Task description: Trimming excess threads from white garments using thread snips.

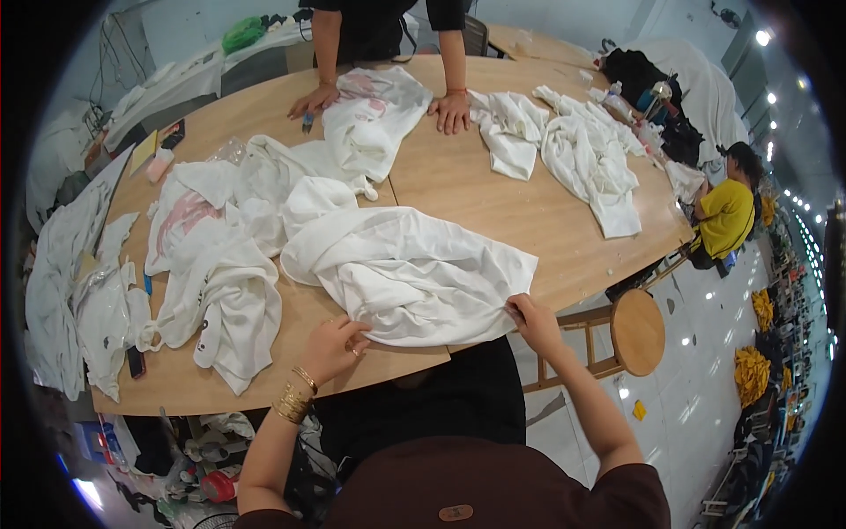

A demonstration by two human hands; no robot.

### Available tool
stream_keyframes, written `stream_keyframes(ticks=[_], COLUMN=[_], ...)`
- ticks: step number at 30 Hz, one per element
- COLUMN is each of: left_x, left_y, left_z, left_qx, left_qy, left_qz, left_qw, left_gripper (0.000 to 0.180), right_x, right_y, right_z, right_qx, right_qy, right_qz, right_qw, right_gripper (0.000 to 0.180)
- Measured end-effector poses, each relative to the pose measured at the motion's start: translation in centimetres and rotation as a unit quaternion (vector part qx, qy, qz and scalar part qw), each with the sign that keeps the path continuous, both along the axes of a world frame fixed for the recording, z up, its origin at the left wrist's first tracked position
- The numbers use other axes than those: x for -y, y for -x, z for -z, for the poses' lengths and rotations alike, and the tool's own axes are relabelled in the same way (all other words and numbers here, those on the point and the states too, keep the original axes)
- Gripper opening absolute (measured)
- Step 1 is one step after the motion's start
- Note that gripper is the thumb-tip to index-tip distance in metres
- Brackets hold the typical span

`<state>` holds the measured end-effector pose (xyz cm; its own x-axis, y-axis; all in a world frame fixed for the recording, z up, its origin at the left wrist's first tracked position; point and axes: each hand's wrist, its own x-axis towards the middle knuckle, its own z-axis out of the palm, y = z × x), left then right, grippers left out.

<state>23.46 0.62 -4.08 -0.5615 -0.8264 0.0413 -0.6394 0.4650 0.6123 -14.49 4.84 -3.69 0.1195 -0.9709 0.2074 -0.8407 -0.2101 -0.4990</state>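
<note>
A white garment [423, 273] lies bunched and partly spread at the table's near edge, its folds hiding what kind it is. My left hand [333, 346], with gold bracelets at the wrist, pinches its near edge on the left side. At the right end, my right hand [535, 323] grips the garment's near corner between thumb and fingers. The near edge runs between the two hands. To the left, touching it or close by, is a heap of white garments [216, 229], some with pink prints.
Opposite me a person's hands [451, 112] rest on the wooden table [432, 185] around another white garment [377, 119]. More white garments [586, 145] lie at the far right. A round wooden stool [638, 331] stands right of the table. Further off sits a person in yellow [729, 216].
</note>
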Motion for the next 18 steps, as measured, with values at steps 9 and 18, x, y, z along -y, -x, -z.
stream_keyframes(ticks=[9, 18], left_x=[1.9, 4.4], left_y=[6.2, 6.9], left_z=[0.0, -0.8], left_qx=[0.048, 0.046], left_qy=[0.128, 0.168], left_qz=[-0.079, -0.118], left_qw=[0.987, 0.978], left_gripper=[0.025, 0.022], right_x=[-2.0, -2.8], right_y=[-1.0, 0.1], right_z=[0.2, 1.2], right_qx=[0.112, 0.158], right_qy=[0.047, 0.047], right_qz=[0.093, 0.131], right_qw=[0.988, 0.978], right_gripper=[0.012, 0.013])
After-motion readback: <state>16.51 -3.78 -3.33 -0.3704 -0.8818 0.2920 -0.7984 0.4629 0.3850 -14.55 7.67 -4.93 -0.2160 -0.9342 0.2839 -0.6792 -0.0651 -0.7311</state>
